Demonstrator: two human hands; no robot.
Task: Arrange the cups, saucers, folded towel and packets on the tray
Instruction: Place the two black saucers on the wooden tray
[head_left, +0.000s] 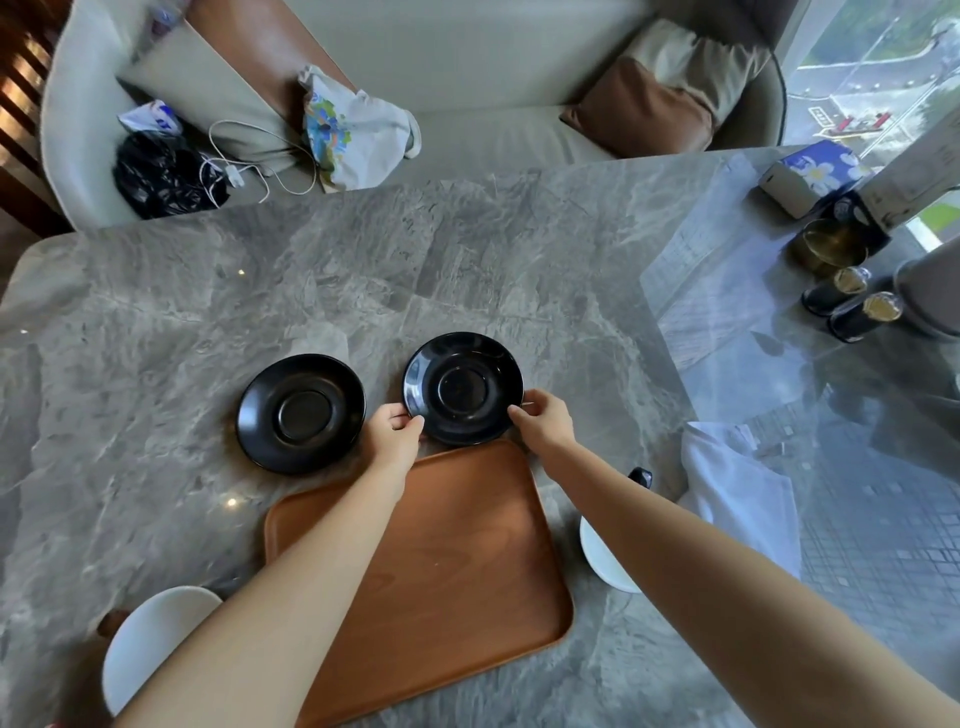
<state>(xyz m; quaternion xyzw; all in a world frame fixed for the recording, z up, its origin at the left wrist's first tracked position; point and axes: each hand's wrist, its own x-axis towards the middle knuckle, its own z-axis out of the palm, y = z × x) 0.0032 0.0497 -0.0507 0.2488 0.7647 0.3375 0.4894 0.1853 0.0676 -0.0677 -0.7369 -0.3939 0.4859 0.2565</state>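
A brown wooden tray (447, 561) lies on the marble table in front of me. Just beyond its far edge I hold a black saucer (463, 387) by its rim, tilted, with my left hand (397, 428) on its left side and my right hand (545, 421) on its right. A second black saucer (301, 413) rests flat on the table to the left. A white towel (737, 493) lies crumpled to the right of the tray. White cups show partly under my arms: one (150, 639) at lower left, one (605, 558) at right with a black handle (640, 475).
At the far right of the grey marble table (260, 291) stand two dark bottles (852, 306), a brass pot (826, 249) and a blue tissue box (810, 174). A sofa with cushions, bags and a cable runs behind the table's far edge.
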